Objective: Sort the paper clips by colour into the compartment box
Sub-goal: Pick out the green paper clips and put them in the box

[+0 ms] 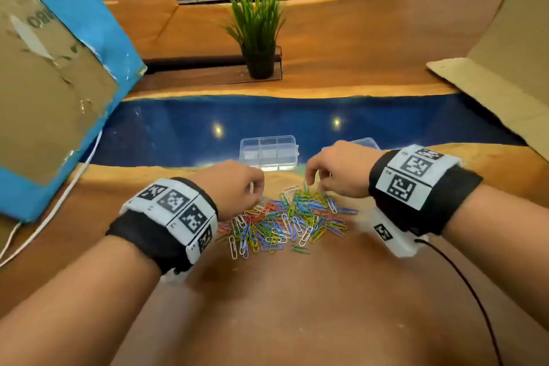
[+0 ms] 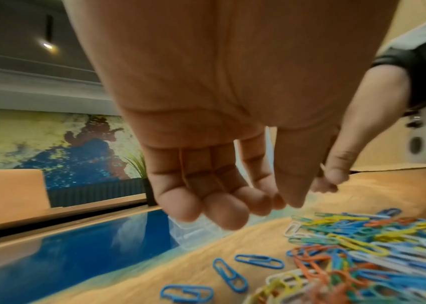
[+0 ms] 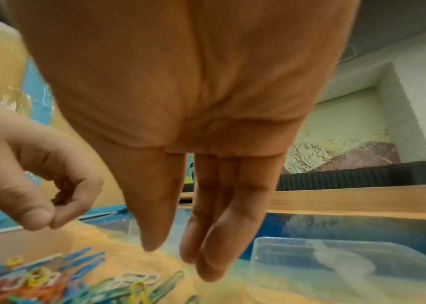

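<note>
The heap of plastic-coated wire paper clips (image 1: 286, 221) in front of me mixes blue, yellow, green, orange-red, white and purple. Beyond it my clear plastic compartment box (image 1: 269, 153) is colourless, sitting on the glossy deep-blue resin strip (image 1: 178, 125) of the orange-brown wooden table (image 1: 297, 306). My black wrist straps (image 1: 139, 235) carry white panels printed with black square codes. On the left, brown cardboard (image 1: 44, 92) is edged in bright blue; far off, green grass stands in a black pot (image 1: 260, 67).
</note>
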### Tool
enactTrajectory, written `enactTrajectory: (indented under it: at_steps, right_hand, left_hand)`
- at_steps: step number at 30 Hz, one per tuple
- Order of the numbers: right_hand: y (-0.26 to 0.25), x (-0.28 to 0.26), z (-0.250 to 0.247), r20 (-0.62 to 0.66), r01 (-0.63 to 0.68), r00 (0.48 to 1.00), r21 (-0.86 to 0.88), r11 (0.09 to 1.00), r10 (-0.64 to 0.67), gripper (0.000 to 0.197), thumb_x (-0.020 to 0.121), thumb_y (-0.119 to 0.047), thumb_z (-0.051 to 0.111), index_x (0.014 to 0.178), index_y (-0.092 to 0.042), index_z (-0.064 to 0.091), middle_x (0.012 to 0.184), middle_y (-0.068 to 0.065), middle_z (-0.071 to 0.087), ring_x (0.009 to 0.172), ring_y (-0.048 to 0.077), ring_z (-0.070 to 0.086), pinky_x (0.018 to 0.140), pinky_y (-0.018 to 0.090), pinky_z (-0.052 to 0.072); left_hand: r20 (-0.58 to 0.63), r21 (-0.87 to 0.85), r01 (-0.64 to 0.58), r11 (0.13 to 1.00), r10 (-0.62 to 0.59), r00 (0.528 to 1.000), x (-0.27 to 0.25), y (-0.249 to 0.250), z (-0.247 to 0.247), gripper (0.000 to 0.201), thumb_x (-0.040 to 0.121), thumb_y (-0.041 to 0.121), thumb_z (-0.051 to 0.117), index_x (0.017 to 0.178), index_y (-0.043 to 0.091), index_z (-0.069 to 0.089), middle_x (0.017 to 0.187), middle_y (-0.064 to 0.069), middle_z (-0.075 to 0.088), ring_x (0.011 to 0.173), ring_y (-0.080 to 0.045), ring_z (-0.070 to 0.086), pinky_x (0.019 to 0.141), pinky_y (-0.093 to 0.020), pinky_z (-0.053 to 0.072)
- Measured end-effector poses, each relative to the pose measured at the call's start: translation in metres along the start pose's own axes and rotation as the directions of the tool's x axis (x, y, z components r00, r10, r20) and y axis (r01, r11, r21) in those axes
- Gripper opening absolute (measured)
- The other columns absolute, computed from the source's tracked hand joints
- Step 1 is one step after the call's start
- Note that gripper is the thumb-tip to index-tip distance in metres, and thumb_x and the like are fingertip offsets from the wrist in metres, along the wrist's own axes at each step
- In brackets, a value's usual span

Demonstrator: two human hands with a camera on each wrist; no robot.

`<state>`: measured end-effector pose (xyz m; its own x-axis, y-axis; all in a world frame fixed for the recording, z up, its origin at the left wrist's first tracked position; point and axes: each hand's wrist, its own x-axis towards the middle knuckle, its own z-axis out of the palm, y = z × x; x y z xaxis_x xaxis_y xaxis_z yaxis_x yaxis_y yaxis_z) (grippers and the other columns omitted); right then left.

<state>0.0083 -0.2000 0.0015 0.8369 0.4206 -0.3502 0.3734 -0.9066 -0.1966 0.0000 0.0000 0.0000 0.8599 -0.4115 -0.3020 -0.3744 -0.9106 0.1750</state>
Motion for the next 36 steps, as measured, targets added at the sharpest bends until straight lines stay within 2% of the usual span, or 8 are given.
enactTrajectory:
  at_steps: [3,7,13,22,27,30,33,36]
  right_hand:
    - [-0.001,0.024,-0.001,0.022,-0.027,0.999,-0.017,1.0,0.027,0.024,0.087,-0.015,0.054,0.101,-0.032,0.065,0.085,-0.003,0.058,0.091,0.021,0.061,0.084,0.037,0.053]
    - [-0.006,0.037,0.007,0.091,-0.058,0.994,-0.079,0.995,0.065,0.025,0.084,-0.012,0.057,0.098,-0.031,0.067,0.082,-0.005,0.056,0.09,0.021,0.062,0.08,0.033,0.055]
    - [-0.01,0.036,0.012,0.027,-0.118,0.992,-0.091,0.989,0.121,0.017,0.085,-0.012,0.058,0.095,-0.021,0.069,0.067,-0.011,0.048,0.085,0.017,0.055,0.067,0.023,0.038]
    - [-0.012,0.024,0.016,-0.034,-0.165,0.986,-0.114,0.98,0.163,0.006,0.082,-0.021,0.06,0.081,-0.022,0.065,0.082,-0.001,0.063,0.087,0.021,0.061,0.072,0.026,0.047]
    - [-0.014,0.017,0.019,-0.066,-0.189,0.981,-0.104,0.977,0.183,0.015,0.077,-0.023,0.062,0.064,-0.023,0.056,0.074,-0.003,0.061,0.079,0.02,0.057,0.069,0.027,0.046]
    - [-0.017,0.015,0.018,-0.048,-0.179,0.983,-0.088,0.98,0.175,0.019,0.075,-0.023,0.065,0.06,-0.025,0.054,0.066,-0.008,0.058,0.075,0.018,0.056,0.068,0.029,0.047]
    - [-0.025,0.012,0.015,-0.092,-0.121,0.989,-0.016,0.992,0.119,0.014,0.076,-0.02,0.066,0.07,-0.026,0.055,0.065,-0.011,0.055,0.068,0.014,0.053,0.066,0.026,0.04]
    - [-0.035,0.005,0.014,-0.158,-0.061,0.984,0.138,0.989,0.082,0.016,0.083,-0.017,0.058,0.092,-0.03,0.058,0.071,-0.008,0.057,0.069,0.015,0.053,0.071,0.029,0.043]
  left_hand:
    - [0.028,-0.006,-0.009,1.0,0.009,1.0,0.022,-0.006,0.001,0.008,0.087,0.031,0.056,0.087,0.025,0.062,0.062,0.014,0.051,0.072,-0.012,0.05,0.068,-0.024,0.042]
    - [0.064,-0.02,-0.041,0.999,0.043,0.997,0.033,-0.005,0.002,0.006,0.085,0.028,0.062,0.086,0.023,0.063,0.06,0.014,0.052,0.061,0.002,0.045,0.058,-0.021,0.035]
    - [0.053,0.026,-0.008,1.0,0.006,0.999,0.026,-0.012,0.005,0.012,0.083,0.034,0.065,0.091,0.026,0.06,0.067,0.013,0.047,0.076,-0.012,0.047,0.068,-0.022,0.033]
    - [-0.004,0.063,0.056,0.996,-0.056,0.998,-0.009,-0.038,0.011,0.011,0.084,0.024,0.063,0.095,0.022,0.065,0.082,0.006,0.055,0.085,-0.018,0.056,0.075,-0.026,0.044]
    - [-0.028,0.057,0.089,0.994,-0.087,0.996,-0.022,-0.053,0.009,0.009,0.082,0.022,0.068,0.089,0.019,0.066,0.074,0.008,0.055,0.08,-0.014,0.05,0.071,-0.024,0.039]
    - [-0.048,0.023,0.083,0.996,-0.082,0.995,-0.026,-0.056,0.008,0.014,0.082,0.021,0.068,0.095,0.017,0.068,0.082,0.005,0.063,0.081,-0.015,0.053,0.07,-0.023,0.039]
    - [-0.042,-0.002,0.025,1.0,-0.025,0.999,-0.026,-0.056,0.011,0.016,0.083,0.014,0.061,0.097,0.019,0.067,0.088,0.002,0.073,0.08,-0.014,0.06,0.058,-0.02,0.038]
    - [-0.062,0.008,-0.011,1.0,0.012,0.998,-0.027,-0.057,0.013,0.015,0.082,0.014,0.06,0.093,0.022,0.066,0.082,0.005,0.071,0.077,-0.011,0.057,0.06,-0.021,0.04]
